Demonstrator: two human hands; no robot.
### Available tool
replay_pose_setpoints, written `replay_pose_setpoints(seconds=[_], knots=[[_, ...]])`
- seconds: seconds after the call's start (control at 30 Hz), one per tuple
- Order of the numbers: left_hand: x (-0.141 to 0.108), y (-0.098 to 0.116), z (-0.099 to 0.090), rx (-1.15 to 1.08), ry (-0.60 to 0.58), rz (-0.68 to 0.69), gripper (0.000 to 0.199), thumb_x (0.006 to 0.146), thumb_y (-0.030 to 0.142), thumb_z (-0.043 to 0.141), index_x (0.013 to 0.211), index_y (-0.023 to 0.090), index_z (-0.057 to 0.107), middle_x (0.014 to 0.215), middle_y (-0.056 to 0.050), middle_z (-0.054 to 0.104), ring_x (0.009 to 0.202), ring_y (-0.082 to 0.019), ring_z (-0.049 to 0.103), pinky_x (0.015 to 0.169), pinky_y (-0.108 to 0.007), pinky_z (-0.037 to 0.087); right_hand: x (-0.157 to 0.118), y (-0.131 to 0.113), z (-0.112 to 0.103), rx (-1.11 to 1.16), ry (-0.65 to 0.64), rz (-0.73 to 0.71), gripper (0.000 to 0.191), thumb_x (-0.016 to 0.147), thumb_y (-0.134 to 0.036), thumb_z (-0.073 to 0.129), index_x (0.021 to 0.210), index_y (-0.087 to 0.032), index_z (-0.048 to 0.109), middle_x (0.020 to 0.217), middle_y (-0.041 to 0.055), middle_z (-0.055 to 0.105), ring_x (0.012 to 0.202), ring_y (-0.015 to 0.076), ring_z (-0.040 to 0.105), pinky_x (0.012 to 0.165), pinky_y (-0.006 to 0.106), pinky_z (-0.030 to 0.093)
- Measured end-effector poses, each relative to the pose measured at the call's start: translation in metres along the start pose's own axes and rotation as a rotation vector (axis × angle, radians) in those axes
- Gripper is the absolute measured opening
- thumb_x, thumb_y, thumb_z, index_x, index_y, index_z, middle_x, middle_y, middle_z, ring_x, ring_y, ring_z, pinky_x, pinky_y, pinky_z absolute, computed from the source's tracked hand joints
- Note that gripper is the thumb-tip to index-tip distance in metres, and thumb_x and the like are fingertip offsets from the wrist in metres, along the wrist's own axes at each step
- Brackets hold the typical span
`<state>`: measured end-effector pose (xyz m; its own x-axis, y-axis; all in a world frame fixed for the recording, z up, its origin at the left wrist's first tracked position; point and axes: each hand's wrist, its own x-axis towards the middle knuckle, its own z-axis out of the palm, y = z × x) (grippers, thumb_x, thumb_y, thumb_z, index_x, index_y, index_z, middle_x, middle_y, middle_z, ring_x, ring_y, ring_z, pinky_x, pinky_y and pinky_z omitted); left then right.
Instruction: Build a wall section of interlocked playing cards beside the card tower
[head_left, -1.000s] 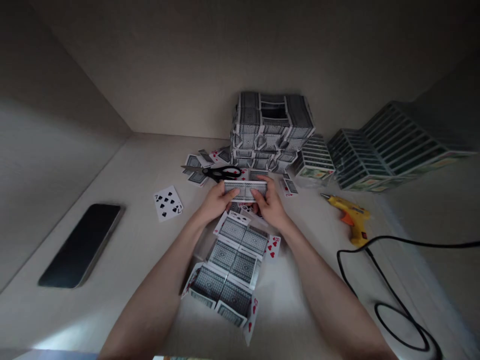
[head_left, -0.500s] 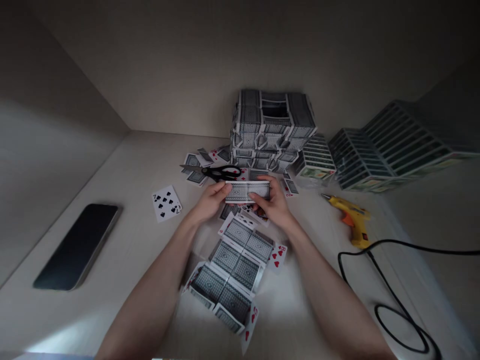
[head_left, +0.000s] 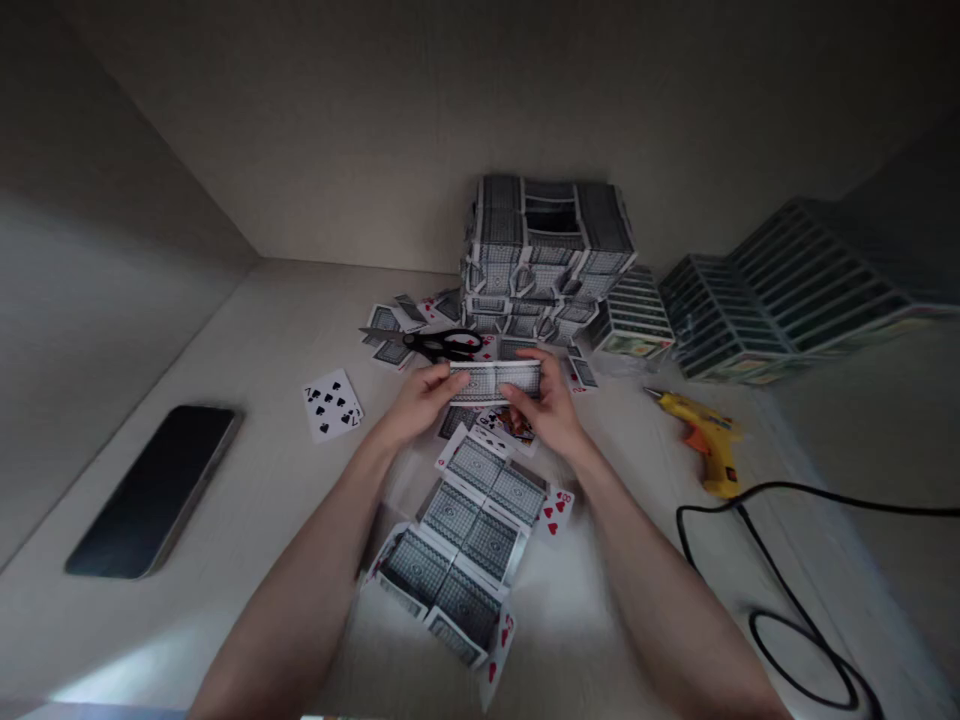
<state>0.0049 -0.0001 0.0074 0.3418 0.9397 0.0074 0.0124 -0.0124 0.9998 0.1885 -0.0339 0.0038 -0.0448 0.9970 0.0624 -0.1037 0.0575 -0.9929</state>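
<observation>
Grey-backed cards [head_left: 495, 381] sit held between left hand [head_left: 424, 400] and right hand [head_left: 545, 405].

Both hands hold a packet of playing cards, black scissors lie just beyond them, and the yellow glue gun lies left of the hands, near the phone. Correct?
No: the yellow glue gun lies right of the hands, not left near the phone, as the head view shows. The left hand and right hand hold the packet of playing cards, the black scissors just beyond.
</observation>
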Motion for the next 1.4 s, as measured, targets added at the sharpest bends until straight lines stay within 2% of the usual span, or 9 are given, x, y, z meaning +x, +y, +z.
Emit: replay_pose_setpoints(seconds=[0.17, 0.27, 0.4, 0.53, 1.03, 1.13, 1.23, 1.33, 1.4], knots=[[0.003, -0.002, 0.001, -0.264, 0.14, -0.03, 0.03, 0.07, 0.041, 0.066, 0.081, 0.014, 0.063, 0.081, -0.003, 0.067, 0.073, -0.017, 0.061, 0.064, -0.029, 0.051, 0.003, 0.002, -0.006, -0.077, 0.09, -0.106, 0.041, 0.081, -0.043, 0.052, 0.117, -0.029, 0.042, 0.065, -0.0046, 0.053, 0.04, 0.0099, 0.044, 0.037, 0.023, 0.036], [0.005, 0.0, -0.001, -0.434, 0.2, -0.056, 0.028, 0.071, 0.038, 0.066, 0.087, 0.015, 0.062, 0.089, -0.004, 0.068, 0.076, -0.018, 0.064, 0.065, -0.033, 0.054, 0.007, 0.006, -0.013, -0.437, 0.19, -0.287, 0.031, 0.079, -0.041, 0.057, 0.104, -0.025, 0.054, 0.085, 0.0031, 0.06, 0.067, 0.0164, 0.056, 0.058, 0.031, 0.046], [0.006, 0.001, -0.002, -0.485, 0.233, -0.071, 0.025, 0.072, 0.035, 0.066, 0.086, 0.014, 0.061, 0.089, -0.004, 0.068, 0.074, -0.018, 0.065, 0.064, -0.034, 0.056, 0.006, 0.008, -0.016, -0.864, 0.039, -0.4, 0.044, 0.066, -0.048, 0.069, 0.1, -0.021, 0.06, 0.106, 0.0091, 0.06, 0.098, 0.0259, 0.053, 0.084, 0.041, 0.042], [0.006, 0.0, -0.003, -0.481, 0.227, -0.07, 0.027, 0.072, 0.036, 0.066, 0.086, 0.014, 0.06, 0.091, -0.006, 0.068, 0.077, -0.019, 0.065, 0.065, -0.034, 0.057, 0.004, 0.006, -0.012, -1.023, -0.085, -0.395, 0.061, 0.062, -0.054, 0.069, 0.113, -0.022, 0.056, 0.111, 0.0078, 0.062, 0.097, 0.0269, 0.052, 0.084, 0.04, 0.04], [0.006, 0.002, -0.002, -0.505, 0.227, -0.089, 0.026, 0.072, 0.033, 0.066, 0.087, 0.013, 0.061, 0.09, -0.007, 0.069, 0.079, -0.018, 0.066, 0.066, -0.032, 0.058, -0.001, 0.006, -0.006, -1.264, -0.045, -0.494, 0.031, 0.088, -0.04, 0.043, 0.1, -0.018, 0.062, 0.09, 0.0083, 0.068, 0.086, 0.0231, 0.053, 0.077, 0.035, 0.043], [0.006, 0.003, -0.002, -0.525, 0.25, -0.088, 0.024, 0.072, 0.032, 0.066, 0.085, 0.013, 0.06, 0.092, -0.007, 0.068, 0.082, -0.018, 0.065, 0.068, -0.033, 0.058, -0.002, 0.008, -0.006, -1.235, 0.05, -0.543, 0.026, 0.09, -0.03, 0.041, 0.092, -0.017, 0.063, 0.083, 0.0082, 0.067, 0.08, 0.0215, 0.054, 0.074, 0.034, 0.043], [0.006, 0.004, -0.004, -0.558, 0.24, -0.089, 0.022, 0.071, 0.029, 0.067, 0.085, 0.014, 0.059, 0.094, -0.006, 0.066, 0.082, -0.018, 0.065, 0.069, -0.034, 0.058, -0.002, 0.011, -0.008, -1.043, 0.302, -0.538, 0.022, 0.089, -0.026, 0.041, 0.091, -0.018, 0.061, 0.082, 0.0081, 0.066, 0.078, 0.0203, 0.055, 0.073, 0.034, 0.044], [0.006, 0.004, -0.007, -0.577, 0.225, -0.082, 0.026, 0.069, 0.024, 0.067, 0.092, 0.017, 0.057, 0.097, -0.003, 0.064, 0.081, -0.017, 0.065, 0.068, -0.035, 0.058, 0.003, 0.012, -0.01, -0.677, 0.582, -0.434, 0.019, 0.086, -0.032, 0.045, 0.088, -0.018, 0.058, 0.079, 0.0058, 0.064, 0.073, 0.018, 0.058, 0.068, 0.032, 0.046], [0.006, 0.005, -0.008, -0.577, 0.226, -0.072, 0.03, 0.068, 0.02, 0.067, 0.096, 0.02, 0.056, 0.098, -0.001, 0.062, 0.081, -0.016, 0.064, 0.068, -0.034, 0.058, 0.007, 0.01, -0.012, -0.341, 0.636, -0.32, 0.019, 0.083, -0.037, 0.05, 0.085, -0.019, 0.054, 0.071, 0.0016, 0.063, 0.062, 0.0152, 0.058, 0.06, 0.029, 0.047]])
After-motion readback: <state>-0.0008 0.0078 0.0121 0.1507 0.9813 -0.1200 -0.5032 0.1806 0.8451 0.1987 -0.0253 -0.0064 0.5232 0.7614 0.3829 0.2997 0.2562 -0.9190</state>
